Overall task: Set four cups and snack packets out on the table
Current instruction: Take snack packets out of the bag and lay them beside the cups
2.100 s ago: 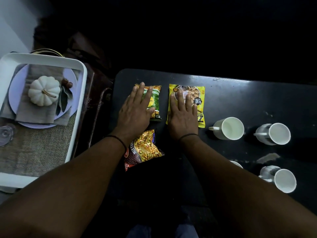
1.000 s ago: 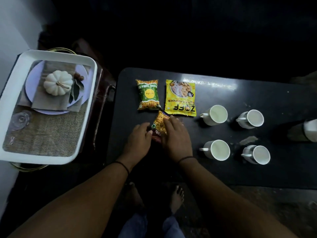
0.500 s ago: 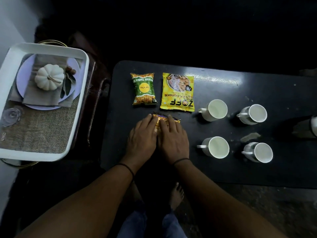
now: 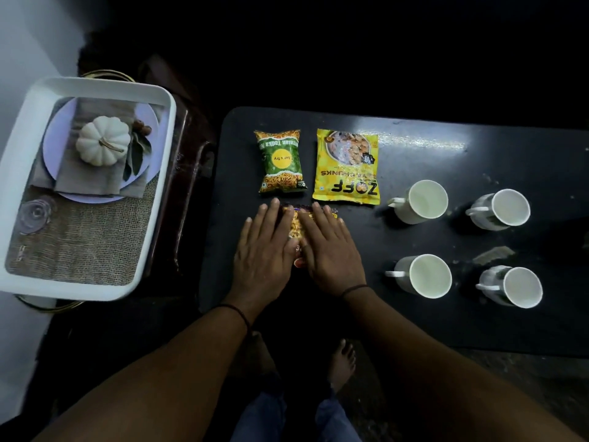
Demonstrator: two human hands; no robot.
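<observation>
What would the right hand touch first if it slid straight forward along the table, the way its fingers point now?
Probably the yellow packet. The right hand lies flat on the orange packet, fingers pointing slightly left toward the yellow packet's near edge.

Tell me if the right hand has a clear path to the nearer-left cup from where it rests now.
Probably yes. The right hand lies flat on the orange snack packet, and only bare black table shows between it and the nearer-left cup, whose handle points toward the hand.
</observation>
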